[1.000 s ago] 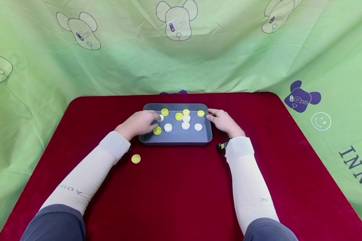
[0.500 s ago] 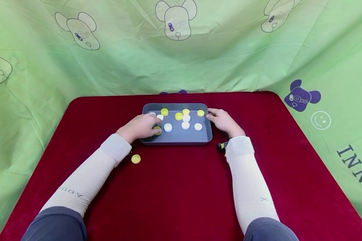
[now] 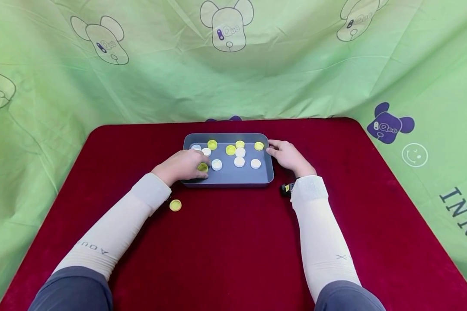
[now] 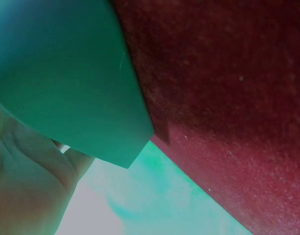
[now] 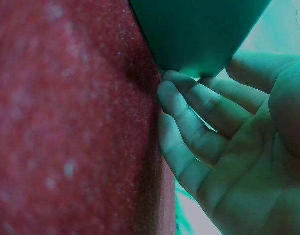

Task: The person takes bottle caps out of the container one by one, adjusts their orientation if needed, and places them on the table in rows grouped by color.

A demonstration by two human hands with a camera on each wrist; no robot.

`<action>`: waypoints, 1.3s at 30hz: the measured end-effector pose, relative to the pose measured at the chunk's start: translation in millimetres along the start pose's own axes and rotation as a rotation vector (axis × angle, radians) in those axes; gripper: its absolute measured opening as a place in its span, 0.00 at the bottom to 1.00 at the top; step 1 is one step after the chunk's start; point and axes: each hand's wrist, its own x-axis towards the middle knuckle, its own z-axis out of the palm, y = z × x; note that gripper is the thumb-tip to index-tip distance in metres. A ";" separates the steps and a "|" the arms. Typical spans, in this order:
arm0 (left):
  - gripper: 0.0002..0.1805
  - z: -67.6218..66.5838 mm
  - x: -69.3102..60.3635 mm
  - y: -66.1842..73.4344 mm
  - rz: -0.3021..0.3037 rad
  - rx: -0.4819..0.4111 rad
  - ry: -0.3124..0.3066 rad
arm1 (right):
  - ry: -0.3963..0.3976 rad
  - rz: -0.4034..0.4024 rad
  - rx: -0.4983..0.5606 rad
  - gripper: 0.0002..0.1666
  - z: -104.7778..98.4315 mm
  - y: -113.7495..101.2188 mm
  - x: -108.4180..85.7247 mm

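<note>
A grey rectangular tray (image 3: pixel 233 181) on the red cloth holds several yellow and white bottle caps, such as a white cap (image 3: pixel 216 164) and a yellow cap (image 3: pixel 212 144). My left hand (image 3: pixel 183 165) reaches over the tray's left wall. Its fingers and thumb lie on either side of a yellow cap (image 3: pixel 202 167) at the front left; whether they touch it cannot be told. In the left wrist view, the tray wall (image 4: pixel 76 83) hides the fingertips. My right hand (image 3: pixel 289 157) rests with fairly straight fingers against the tray's right wall (image 5: pixel 204 34).
One yellow cap (image 3: pixel 175 205) lies on the red cloth (image 3: pixel 233 250), in front of the tray's left corner. A black wrist device (image 3: pixel 286 189) sits under the right wrist. Behind the table hangs a green printed curtain (image 3: pixel 159 86).
My left hand has drawn back from the white caps at the tray's rear left and moved toward me around the front-left yellow cap. The right hand has stayed in place.
</note>
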 end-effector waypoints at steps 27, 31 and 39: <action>0.10 -7.5 -8.3 6.4 0.028 0.019 0.056 | -0.001 0.008 0.016 0.31 -0.5 -1.3 -2.4; 0.10 -8.7 -11.6 8.3 0.034 0.024 0.077 | 0.001 0.007 0.016 0.31 -0.3 -2.6 -3.3; 0.09 -9.7 -21.4 12.6 0.051 0.027 0.116 | 0.001 -0.001 0.012 0.30 -0.1 0.3 -0.5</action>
